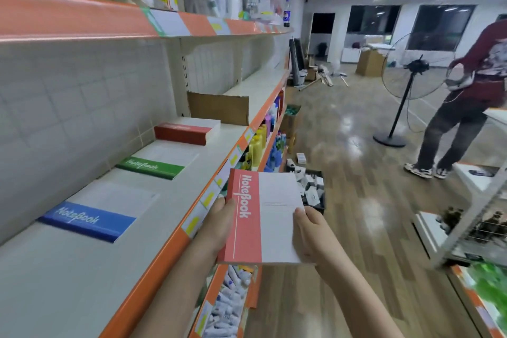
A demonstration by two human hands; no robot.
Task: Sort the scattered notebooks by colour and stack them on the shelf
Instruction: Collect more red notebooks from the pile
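From the head camera, a white shelf with an orange front edge runs from seven o'clock toward one o'clock, backed by a pale tiled wall. A glossy wood floor fills the right half of the shop; a standing fan and a person in a red top are at three o'clock. On the shelf lie a blue notebook at nine o'clock, a green notebook beyond it, and a red stack farther along, all apart. At centre, off the shelf's edge, a red notebook, white with a red band reading "NoteBook", is held flat. The left hand grips its red edge with curled fingers; the right hand pinches its white edge, thumb on top.
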